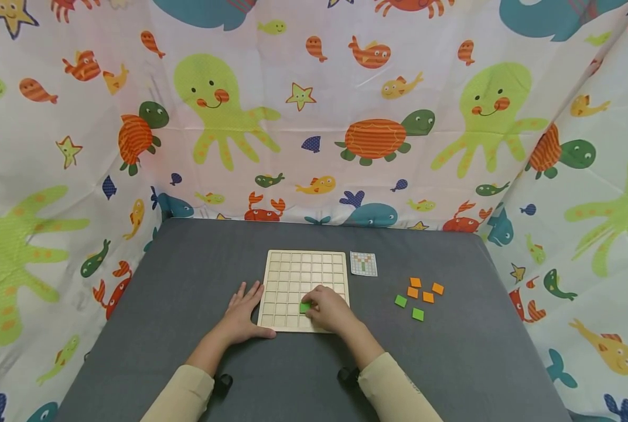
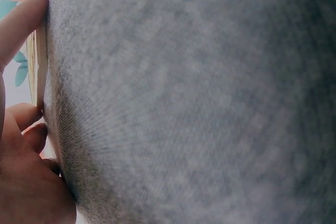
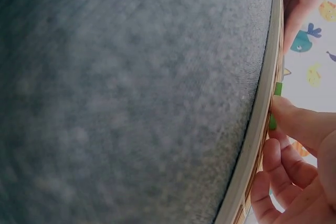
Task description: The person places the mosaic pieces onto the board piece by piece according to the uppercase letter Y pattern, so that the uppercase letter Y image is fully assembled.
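A light wooden grid board (image 1: 282,285) lies on the grey table. My left hand (image 1: 240,316) rests at its left side, fingers spread along the edge and thumb at the near left corner. Over the board's lower middle, my right hand (image 1: 331,310) pinches a green square tile (image 1: 304,308) between thumb and fingers, right at the grid. In the right wrist view, green (image 3: 272,121) shows on both sides of the thumb tip, close against the board's surface. The fingers partly hide the tile in the head view.
A small card with a coloured grid pattern (image 1: 364,264) lies by the board's upper right corner. Farther right are several orange tiles (image 1: 415,282) and two green tiles (image 1: 417,315), loose on the table (image 1: 451,363). A curtain with sea animals (image 1: 293,193) hangs around the table.
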`<state>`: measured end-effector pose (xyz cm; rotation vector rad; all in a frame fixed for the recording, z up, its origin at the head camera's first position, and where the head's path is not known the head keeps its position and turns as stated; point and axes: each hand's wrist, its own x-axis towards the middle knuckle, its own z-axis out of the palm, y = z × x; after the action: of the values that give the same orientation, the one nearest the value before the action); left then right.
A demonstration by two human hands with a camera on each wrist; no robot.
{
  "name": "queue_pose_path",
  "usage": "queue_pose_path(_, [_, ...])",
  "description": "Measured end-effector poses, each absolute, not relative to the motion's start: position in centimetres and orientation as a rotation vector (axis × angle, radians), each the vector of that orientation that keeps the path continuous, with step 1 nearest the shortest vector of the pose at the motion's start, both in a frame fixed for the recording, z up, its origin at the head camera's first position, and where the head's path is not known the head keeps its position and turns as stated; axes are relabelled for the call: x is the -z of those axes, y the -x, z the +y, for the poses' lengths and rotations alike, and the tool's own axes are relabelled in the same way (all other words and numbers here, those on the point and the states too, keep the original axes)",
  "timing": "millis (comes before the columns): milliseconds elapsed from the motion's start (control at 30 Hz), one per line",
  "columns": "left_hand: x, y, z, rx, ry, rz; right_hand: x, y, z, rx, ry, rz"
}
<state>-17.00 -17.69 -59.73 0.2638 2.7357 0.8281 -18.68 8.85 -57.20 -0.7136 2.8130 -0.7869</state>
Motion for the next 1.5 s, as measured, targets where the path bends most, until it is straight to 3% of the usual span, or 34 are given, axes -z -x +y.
queue_pose_path(933, [59.6,17.0,-17.8,-0.835,-0.261,2.72,55.5,18.6,10.1,1.071,0.669,2.736])
queue_pose_path(1500, [59.7,16.8,-17.5,-0.839,-0.275,2.731,54.3,17.6,14.0,1.284,0.56,2.806])
